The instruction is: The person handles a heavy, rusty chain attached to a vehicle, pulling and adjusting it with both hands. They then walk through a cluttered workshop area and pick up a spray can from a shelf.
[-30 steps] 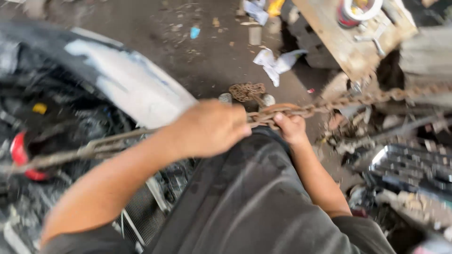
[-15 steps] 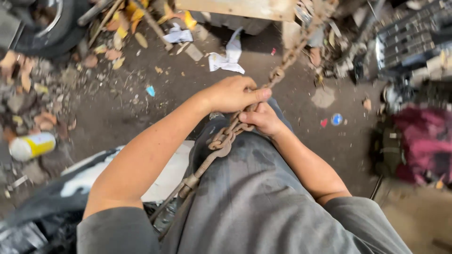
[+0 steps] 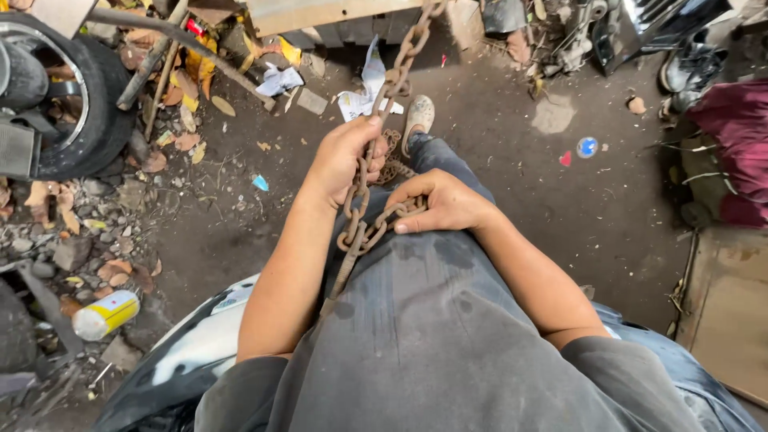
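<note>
- Currently, the left hand [image 3: 340, 164] is closed around a heavy, rust-brown steel chain [image 3: 396, 80], fingers wrapped over the links where it runs taut and upward toward a pale metal frame [image 3: 320, 12] at the top edge of view.
- Right hand [image 3: 444, 204] is also closed on the same chain, lower down, pinching a slack loop of links against the person's front; thumb lies along the links.
- Between and below the two hands the chain doubles back on itself; a straight rusty bar or hook shank [image 3: 344, 268] hangs from the links and rests on the grey, stained shirt [image 3: 448, 336].
- A small heap of further chain lies on the ground just beyond the hands, near the person's dirty light-coloured shoe [image 3: 418, 114].
- Dirt floor [image 3: 512, 160] is dark and littered: crumpled white paper scraps [image 3: 364, 92], dry leaves, a small blue round cap [image 3: 587, 146], a red fragment beside it.
- Far left: black rubber tyre on a wheel [image 3: 68, 104], with a long dark pipe [image 3: 184, 44] leaning over it.
- Lower left: white and yellow cylindrical can [image 3: 104, 314] lying on its side among stones.
- Bottom left, close to the left elbow: a glossy black and white curved panel [image 3: 192, 352].
- Right edge: dark red cloth [image 3: 736, 136] and a flat brown cardboard sheet [image 3: 724, 312].
</note>
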